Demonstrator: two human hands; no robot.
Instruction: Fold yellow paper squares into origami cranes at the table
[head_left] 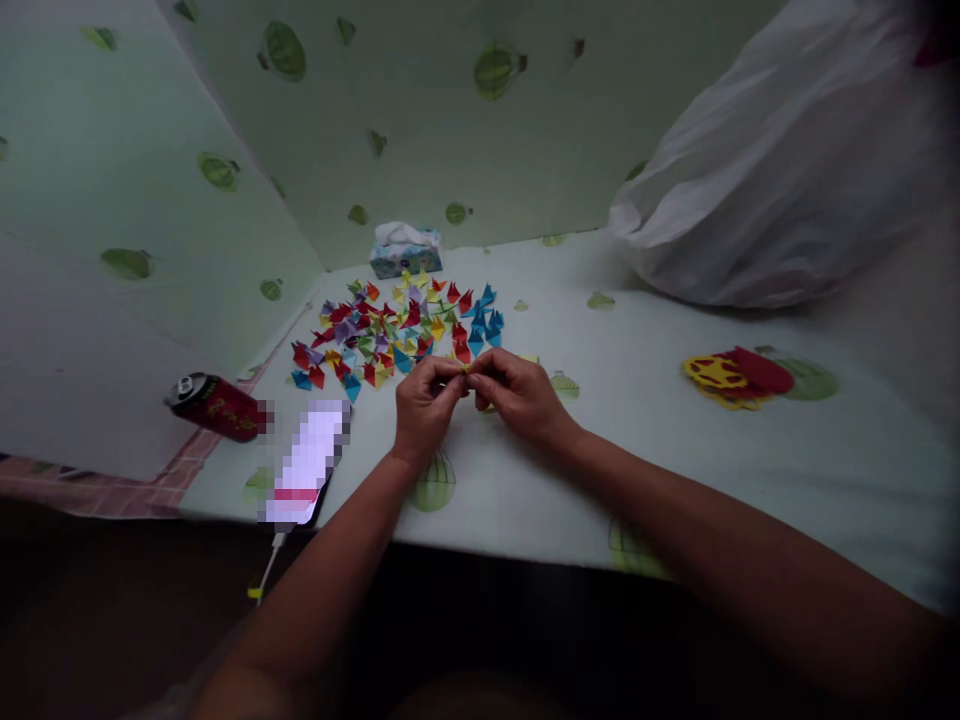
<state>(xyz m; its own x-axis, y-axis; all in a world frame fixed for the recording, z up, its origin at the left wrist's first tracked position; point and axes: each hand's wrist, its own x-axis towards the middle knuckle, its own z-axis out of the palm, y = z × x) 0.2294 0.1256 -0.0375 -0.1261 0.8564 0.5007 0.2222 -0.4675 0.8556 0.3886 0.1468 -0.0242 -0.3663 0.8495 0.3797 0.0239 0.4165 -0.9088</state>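
Note:
My left hand (429, 400) and my right hand (517, 393) meet fingertip to fingertip just above the table. Both are closed in a pinch on a small yellow piece of folded paper (465, 368), most of which my fingers cover. Its exact shape is hidden. Right behind my hands spreads a crowd of small folded paper cranes (411, 315) in red, blue, yellow, purple, green and orange. A red crane (460, 345) lies nearest my fingertips.
A lit phone (309, 465) with a charging cable (271, 565) lies left of my forearm, beside a dark red can (217, 405). A tissue box (406, 250) stands at the wall. Right are yellow and red cut-out pieces (731, 375) and a large white plastic bag (750, 180).

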